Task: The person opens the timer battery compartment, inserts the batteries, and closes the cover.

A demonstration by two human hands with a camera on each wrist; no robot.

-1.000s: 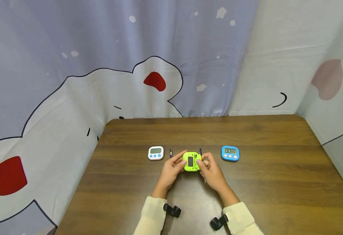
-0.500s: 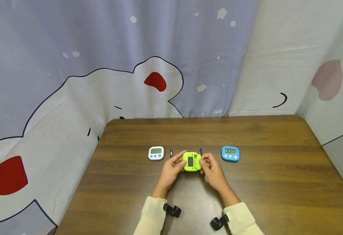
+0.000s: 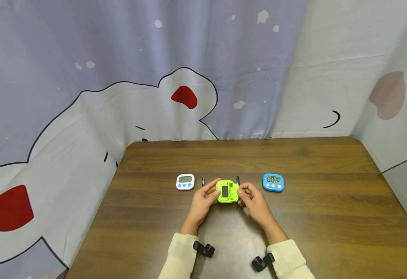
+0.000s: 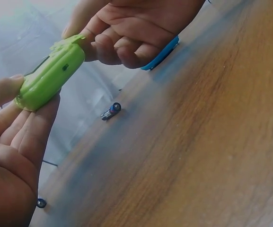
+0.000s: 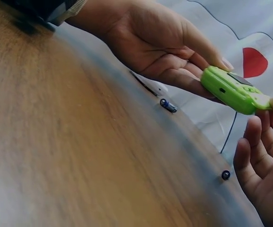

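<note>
A lime-green digital timer (image 3: 224,199) is held above the table, its face with a dark rectangle and a recessed compartment turned up. My left hand (image 3: 201,202) grips its left end, thumb on top and fingers underneath. At the opposite end, my right hand (image 3: 256,204) pinches a thin green flap (image 5: 261,101) that sticks out from the body; its other fingers are loosely bent. Behind the hands lie two small batteries, the left battery (image 3: 203,181) and the right battery (image 3: 237,179), both partly hidden in the head view.
A white timer (image 3: 185,182) lies left of the batteries, and a blue timer (image 3: 273,182) reading zeros lies to the right. The wooden table (image 3: 147,217) ends at a patterned curtain (image 3: 119,112) behind and at the sides.
My right thumb has slid from the timer's upper face out to its right edge, and the right hand has shifted slightly right. The left hand keeps its grip almost unmoved.
</note>
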